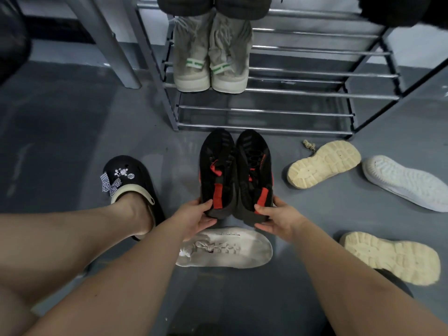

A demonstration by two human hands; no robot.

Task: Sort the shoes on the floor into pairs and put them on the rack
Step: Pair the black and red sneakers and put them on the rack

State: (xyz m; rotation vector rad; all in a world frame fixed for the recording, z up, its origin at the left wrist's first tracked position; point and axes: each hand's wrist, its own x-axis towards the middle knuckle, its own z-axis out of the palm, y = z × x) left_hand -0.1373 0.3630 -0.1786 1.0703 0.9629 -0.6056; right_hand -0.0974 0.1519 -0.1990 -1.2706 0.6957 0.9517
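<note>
Black sneakers with red tabs, a pair, are held side by side just in front of the rack (266, 110), toes toward it: the left hand (194, 215) has its grip closed on the heel of the left black sneaker (215, 170), thumb on top by the red heel tab, and the right hand (276, 219) has its grip closed the same way on the heel of the right black sneaker (254, 173). The two shoes touch along their inner sides. A line of dark print runs along the edge of the beige sneaker (225, 248) lying on its side on the floor (72, 122) just under the hands; it is too small to read. The rack holds a pair of pale high-top boots (211, 59) with green-and-white straps on a middle shelf, and dark shoes above them. To the right on the floor lie two cream-soled shoes (324, 163) (392, 257) sole up, and a white-soled shoe (407, 183). On the left a foot wears a black clog (131, 175) with charms and a checked bow.
</note>
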